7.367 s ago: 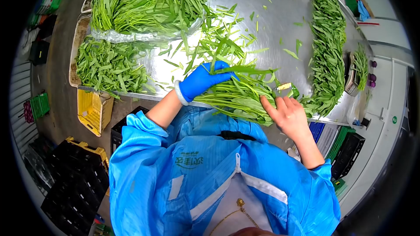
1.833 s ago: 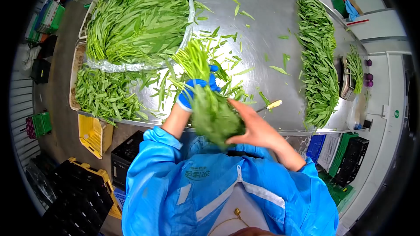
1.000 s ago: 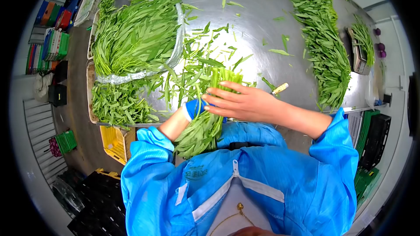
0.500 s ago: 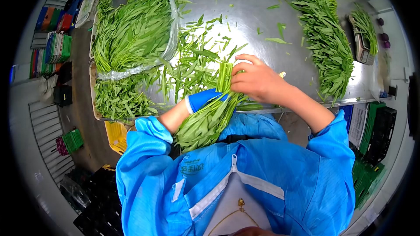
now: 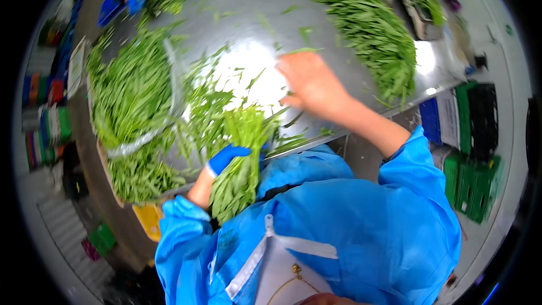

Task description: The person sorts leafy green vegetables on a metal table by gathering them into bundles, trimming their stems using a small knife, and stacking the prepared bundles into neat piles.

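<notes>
My left hand (image 5: 228, 157), in a blue glove, is wrapped round a bunch of leafy greens (image 5: 240, 175) at the near edge of the metal table (image 5: 248, 0). The cut stems point up and away, and the leaves hang toward my jacket. My bare right hand (image 5: 305, 82) is up and to the right of the bunch, over the table, blurred by motion. A green leaf (image 5: 305, 50) shows at its fingertips; whether the fingers grip it is unclear. Loose leaves and stem pieces (image 5: 206, 107) lie beyond the bunch.
A heap of greens (image 5: 132, 87) in clear plastic lies at the left. A long row of greens (image 5: 367, 28) runs along the right, near a scale (image 5: 415, 14) bearing more greens. At the far left a co-worker's blue glove (image 5: 135, 3) is beside greens. A yellow crate (image 5: 148, 220) stands below.
My right hand has left the bunch's stems and moved up. My left hand still holds the bunch. The view has turned, and a co-worker's glove has come into view at the far left.
</notes>
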`<state>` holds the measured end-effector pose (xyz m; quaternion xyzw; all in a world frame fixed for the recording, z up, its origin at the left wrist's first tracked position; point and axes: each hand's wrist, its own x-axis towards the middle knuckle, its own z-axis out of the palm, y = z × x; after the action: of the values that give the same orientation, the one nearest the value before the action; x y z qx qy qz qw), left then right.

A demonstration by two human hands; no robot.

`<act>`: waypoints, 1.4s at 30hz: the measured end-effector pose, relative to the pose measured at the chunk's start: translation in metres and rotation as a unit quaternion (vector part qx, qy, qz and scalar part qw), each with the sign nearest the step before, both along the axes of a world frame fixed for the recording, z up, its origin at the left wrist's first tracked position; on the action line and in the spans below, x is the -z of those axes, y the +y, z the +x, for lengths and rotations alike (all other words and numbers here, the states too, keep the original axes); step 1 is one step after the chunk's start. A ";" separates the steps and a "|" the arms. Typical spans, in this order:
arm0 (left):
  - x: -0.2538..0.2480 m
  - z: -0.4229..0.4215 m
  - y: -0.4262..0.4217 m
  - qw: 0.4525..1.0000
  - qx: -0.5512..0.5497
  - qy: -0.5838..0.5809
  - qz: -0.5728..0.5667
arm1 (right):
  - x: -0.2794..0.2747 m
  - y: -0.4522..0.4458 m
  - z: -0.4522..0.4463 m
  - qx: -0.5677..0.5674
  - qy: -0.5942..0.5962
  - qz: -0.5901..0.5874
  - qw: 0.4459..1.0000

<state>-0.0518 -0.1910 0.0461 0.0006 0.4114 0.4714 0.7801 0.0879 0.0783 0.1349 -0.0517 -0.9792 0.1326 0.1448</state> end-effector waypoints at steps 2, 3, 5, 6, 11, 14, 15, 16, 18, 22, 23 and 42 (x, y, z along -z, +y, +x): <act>0.007 -0.003 -0.001 0.996 -0.034 -0.085 0.019 | 0.000 -0.023 0.010 -0.148 0.046 -0.058 0.986; 0.013 -0.003 0.000 0.993 -0.030 -0.094 0.059 | 0.002 -0.034 0.019 -0.228 0.049 0.050 0.971; 0.048 0.002 -0.002 0.951 -0.090 -0.291 -0.057 | 0.021 -0.054 0.016 -0.290 0.102 0.091 0.947; 0.057 -0.003 0.004 0.993 0.085 -0.073 0.032 | 0.035 -0.055 0.011 -0.301 0.143 0.109 0.937; 0.003 -0.009 0.064 0.875 0.370 0.279 0.143 | 0.042 -0.027 0.002 -0.324 0.176 0.131 0.920; -0.002 -0.026 0.083 0.849 0.340 0.380 0.141 | 0.063 -0.002 0.016 -0.288 0.103 0.001 0.952; -0.015 -0.036 0.095 0.915 0.172 0.333 0.150 | 0.049 0.008 0.026 -0.231 0.015 -0.066 0.971; -0.009 -0.057 0.097 0.899 0.031 0.426 0.099 | 0.032 0.020 0.041 -0.171 -0.075 -0.133 0.973; -0.009 -0.109 0.093 0.897 -0.234 0.376 0.009 | 0.025 0.046 0.067 -0.091 -0.164 -0.391 0.901; 0.078 -0.113 0.061 0.915 -0.231 0.326 0.062 | 0.082 0.085 0.097 0.090 -0.245 -0.632 0.730; 0.120 -0.117 0.058 0.947 -0.190 0.255 0.041 | 0.083 0.095 0.096 0.163 -0.302 -0.436 0.832; 0.083 0.089 0.279 0.972 -0.033 0.233 0.024 | -0.012 0.398 0.122 0.080 -0.156 -0.346 0.922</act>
<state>0.0371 0.0885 -0.0368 0.1155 0.5704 0.4934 0.6464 0.2100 0.4766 0.1469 -0.1968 -0.8750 0.4415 -0.0261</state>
